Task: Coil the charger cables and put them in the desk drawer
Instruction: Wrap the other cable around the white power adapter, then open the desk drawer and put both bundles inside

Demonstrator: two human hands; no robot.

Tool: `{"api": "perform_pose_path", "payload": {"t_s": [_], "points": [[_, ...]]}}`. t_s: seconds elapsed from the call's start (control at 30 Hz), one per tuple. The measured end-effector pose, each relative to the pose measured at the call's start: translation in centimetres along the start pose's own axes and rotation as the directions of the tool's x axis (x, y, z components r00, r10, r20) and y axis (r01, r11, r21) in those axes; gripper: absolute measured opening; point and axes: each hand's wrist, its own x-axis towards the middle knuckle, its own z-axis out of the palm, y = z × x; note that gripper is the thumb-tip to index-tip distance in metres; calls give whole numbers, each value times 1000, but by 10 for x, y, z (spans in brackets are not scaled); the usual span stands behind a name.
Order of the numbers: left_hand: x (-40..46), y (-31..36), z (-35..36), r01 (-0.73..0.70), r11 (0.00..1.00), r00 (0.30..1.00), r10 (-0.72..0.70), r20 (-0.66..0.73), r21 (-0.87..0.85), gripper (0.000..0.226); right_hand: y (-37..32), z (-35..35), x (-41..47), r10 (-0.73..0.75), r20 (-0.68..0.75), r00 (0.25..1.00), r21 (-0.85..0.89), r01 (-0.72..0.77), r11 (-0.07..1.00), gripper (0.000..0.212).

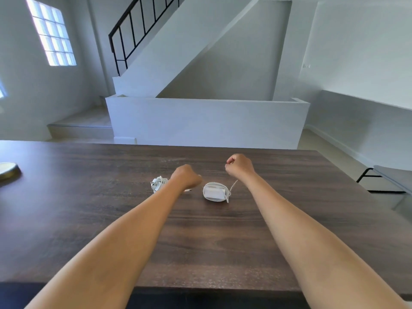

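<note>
Judging progress at frame ctr: both charger bundles, left bundle (157,183) and right charger (215,192), look coiled on desk (200,237), right hand (239,166) pinching its cable tail (233,185), left hand (186,177) fisted, contents unclear; stowing in drawer (not visible) remains.

On a dark wooden desk (200,230) lie two white chargers: a coiled bundle (157,183) partly hidden behind the left hand (186,176), and a white adapter (215,192) wrapped in its cable. Both hands are curled; the right hand (239,165) is raised, a thin cable end (233,186) trailing below it. A round gold object (9,170) sits at the left edge.
</note>
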Motion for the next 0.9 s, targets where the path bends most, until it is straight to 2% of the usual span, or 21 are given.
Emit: {"api": "perform_pose_path", "payload": {"t_s": [0.13,0.3,0.4,0.67,0.9], "points": [[-3,-21,-26,11,995,995,-2,-96,96,44,-23,18,-2,-130,32,991,-130,133,983,27],[-23,-82,-59,114,976,983,-85,-162,183,37,-72,65,-17,-266,172,949,-142,291,946,29],[-49,-128,-77,228,959,956,-186,-227,172,41,-108,102,-37,-331,285,900,-87,368,926,24],[-131,-241,-119,456,882,861,-403,-312,118,47,-201,180,-112,-514,414,751,27,554,832,22],[-208,-327,-147,541,833,814,-485,-320,114,39,-265,241,-197,-587,479,653,112,617,779,20]]}}
